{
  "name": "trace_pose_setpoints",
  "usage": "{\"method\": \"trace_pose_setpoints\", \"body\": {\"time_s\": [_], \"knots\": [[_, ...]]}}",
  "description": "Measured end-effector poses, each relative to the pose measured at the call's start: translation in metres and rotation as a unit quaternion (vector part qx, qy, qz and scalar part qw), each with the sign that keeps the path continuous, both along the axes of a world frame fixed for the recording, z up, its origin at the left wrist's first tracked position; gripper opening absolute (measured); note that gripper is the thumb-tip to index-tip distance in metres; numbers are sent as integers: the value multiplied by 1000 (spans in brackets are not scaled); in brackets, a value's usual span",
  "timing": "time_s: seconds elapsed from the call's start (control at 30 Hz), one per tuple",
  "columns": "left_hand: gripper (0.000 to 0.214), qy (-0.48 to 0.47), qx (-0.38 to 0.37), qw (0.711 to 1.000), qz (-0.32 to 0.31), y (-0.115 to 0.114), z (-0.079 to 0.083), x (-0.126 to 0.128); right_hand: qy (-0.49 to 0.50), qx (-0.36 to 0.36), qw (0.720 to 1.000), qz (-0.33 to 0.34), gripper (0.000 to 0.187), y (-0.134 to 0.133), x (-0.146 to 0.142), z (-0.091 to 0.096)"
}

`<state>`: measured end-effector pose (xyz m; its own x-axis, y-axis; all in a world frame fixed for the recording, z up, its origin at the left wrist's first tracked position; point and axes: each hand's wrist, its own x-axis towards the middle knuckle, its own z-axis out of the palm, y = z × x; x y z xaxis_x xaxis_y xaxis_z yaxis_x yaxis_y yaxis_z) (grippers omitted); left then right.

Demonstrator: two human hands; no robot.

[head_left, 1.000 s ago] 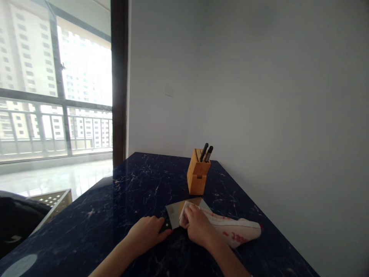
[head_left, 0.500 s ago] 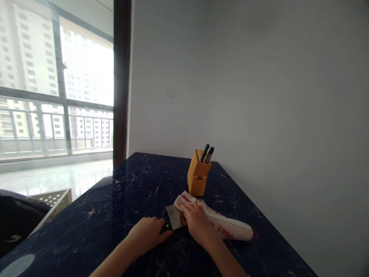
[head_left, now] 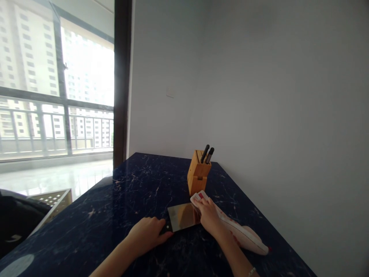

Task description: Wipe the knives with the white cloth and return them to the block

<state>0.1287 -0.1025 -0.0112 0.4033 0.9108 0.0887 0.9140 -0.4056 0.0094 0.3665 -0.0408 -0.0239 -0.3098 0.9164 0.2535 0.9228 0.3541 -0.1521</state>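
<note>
On the dark marble counter (head_left: 135, 188), a wooden knife block (head_left: 198, 175) stands beyond your hands. Your cleaver (head_left: 183, 217) lies flat before you, likely heavy, stiff and slippery; take it by the black handle (head_left: 166, 227), where your left hand's (head_left: 147, 232) fingers wrap closed. Your right hand (head_left: 209, 215) pinches a soft cloth (head_left: 243, 234), now off the bare blade (head_left: 180, 219).

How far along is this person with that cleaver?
The cleaver's blade already looks bright and clean. The left hand pins its black handle while the right hand presses a red-printed white cloth on the blade's edge. Left: perhaps that edge, hidden under the cloth.
</note>
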Motion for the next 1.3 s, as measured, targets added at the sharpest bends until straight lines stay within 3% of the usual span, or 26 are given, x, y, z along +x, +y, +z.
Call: {"method": "trace_pose_setpoints", "body": {"time_s": [0.2,0.47,0.73,0.97,1.07,1.23,1.3], "knots": [[58,-3,-1,1000,2,0,-3,-1,40,6,992,118,69,-13,-31,0],[59,-8,-12,1000,6,1,-1,-1,-6,-7,1000,-28,63,15,19,-4],[59,-11,-28,999,12,1,-1,0,8,-5,999,50,64,8,-1,-5],[59,-12,-27,1000,12,-2,2,0,18,3,1000,-17,61,14,22,-3],[59,-13,-27,1000,8,-1,1,0,37,0,999,15,64,9,13,-2],[58,-10,-17,1000,6,1,-2,-1,75,-4,989,127,62,-2,-20,0],[58,-9,-17,1000,6,1,-3,-1,70,-15,990,123,61,1,-20,0]]}}
